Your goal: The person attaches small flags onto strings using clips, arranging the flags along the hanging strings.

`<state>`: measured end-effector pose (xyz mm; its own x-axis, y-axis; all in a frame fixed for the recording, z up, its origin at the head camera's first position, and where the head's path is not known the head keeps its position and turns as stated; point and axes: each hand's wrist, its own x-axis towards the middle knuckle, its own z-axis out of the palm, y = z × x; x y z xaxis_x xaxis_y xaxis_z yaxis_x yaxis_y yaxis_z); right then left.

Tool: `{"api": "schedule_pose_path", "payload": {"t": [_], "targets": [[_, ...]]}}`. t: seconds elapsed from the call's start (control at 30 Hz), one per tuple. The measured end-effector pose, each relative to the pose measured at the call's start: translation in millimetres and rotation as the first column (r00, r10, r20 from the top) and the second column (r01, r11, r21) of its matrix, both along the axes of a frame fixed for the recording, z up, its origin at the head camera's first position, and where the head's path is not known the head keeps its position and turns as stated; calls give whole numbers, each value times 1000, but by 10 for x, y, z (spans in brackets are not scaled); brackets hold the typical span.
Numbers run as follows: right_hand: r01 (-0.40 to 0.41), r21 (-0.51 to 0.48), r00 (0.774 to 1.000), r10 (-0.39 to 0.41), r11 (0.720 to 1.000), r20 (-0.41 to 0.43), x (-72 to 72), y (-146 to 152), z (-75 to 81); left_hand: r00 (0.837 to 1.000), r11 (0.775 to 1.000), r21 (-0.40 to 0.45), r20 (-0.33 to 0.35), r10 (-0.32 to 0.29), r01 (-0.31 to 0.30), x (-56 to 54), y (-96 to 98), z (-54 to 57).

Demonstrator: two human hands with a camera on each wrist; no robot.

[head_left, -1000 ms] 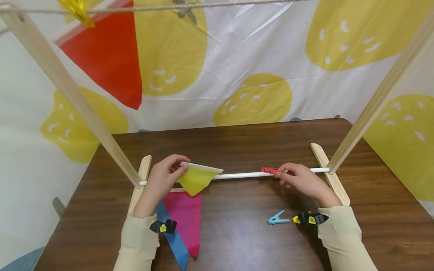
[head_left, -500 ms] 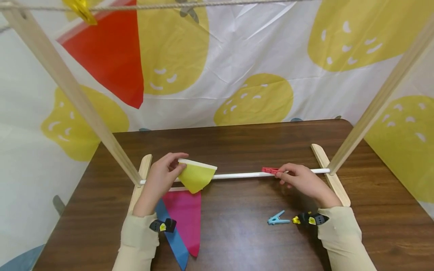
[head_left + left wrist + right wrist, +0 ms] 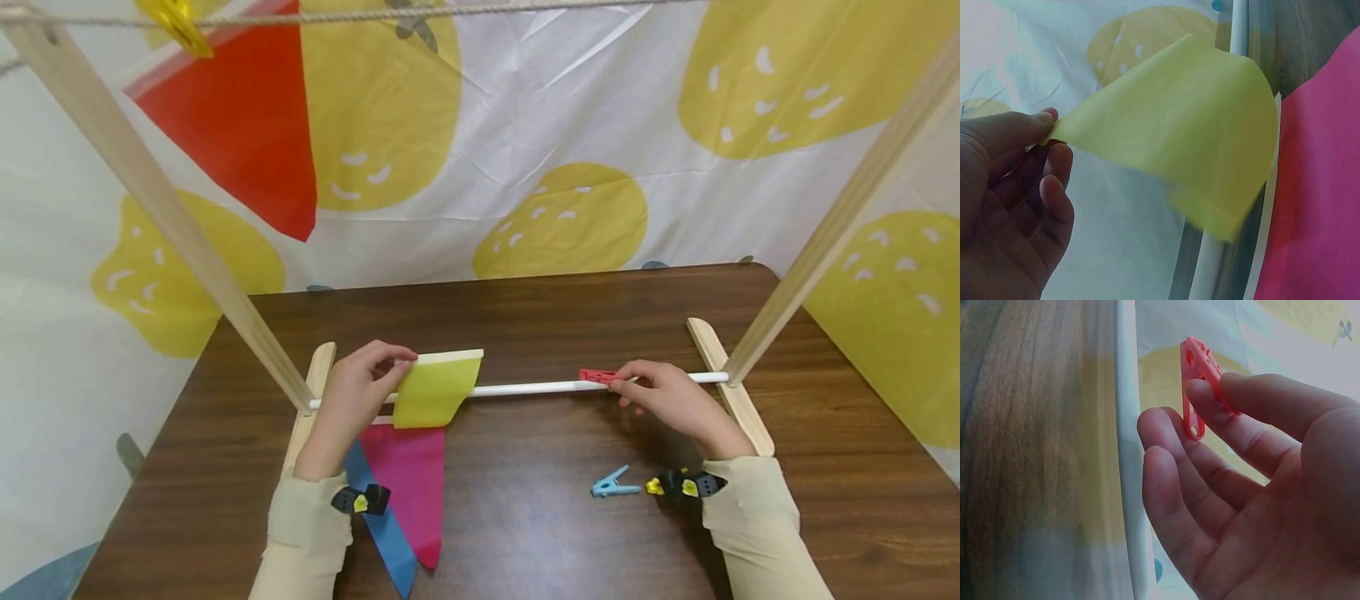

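Observation:
My left hand (image 3: 367, 379) pinches a yellow pennant flag (image 3: 437, 390) by one corner of its white top edge. The flag hangs over the white rod and overlaps a pink pennant flag (image 3: 412, 492) in the head view. In the left wrist view the yellow flag (image 3: 1179, 131) bends away from the thumb and fingertips. My right hand (image 3: 660, 400) holds a red clothespin (image 3: 597, 377) between thumb and fingers, above the right part of the rod. The right wrist view shows the clothespin (image 3: 1194, 387) upright, its legs spread near the thumb and index finger.
A white rod (image 3: 532, 389) joins two wooden posts on the brown table (image 3: 510, 517). A blue pennant flag (image 3: 386, 533) lies partly under the pink one. Near the right sleeve lies a light blue clothespin (image 3: 615, 483). A red pennant (image 3: 247, 125) hangs from the rope (image 3: 480, 10) by a yellow clip (image 3: 176, 25).
The yellow flag has swung and unfolded, its top edge turning from sloping down on the right to nearly level. The right hand and red clothespin have hardly moved.

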<state>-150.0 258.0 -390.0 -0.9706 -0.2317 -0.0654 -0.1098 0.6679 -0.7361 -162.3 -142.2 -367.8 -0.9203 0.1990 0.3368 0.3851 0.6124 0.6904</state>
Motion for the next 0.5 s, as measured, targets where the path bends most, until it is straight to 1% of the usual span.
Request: {"api": "schedule_pose_path", "payload": {"t": [0.27,0.5], "targets": [[4,15,1000,-4,1000,-15,-1,-33,40,999,1000,-12,-33,16,-17,3,-14,1],[18,27,1000,-17,999,-24,26,-87,44,999,999,-32,-48,15,-16,3,-7,-4]]}}
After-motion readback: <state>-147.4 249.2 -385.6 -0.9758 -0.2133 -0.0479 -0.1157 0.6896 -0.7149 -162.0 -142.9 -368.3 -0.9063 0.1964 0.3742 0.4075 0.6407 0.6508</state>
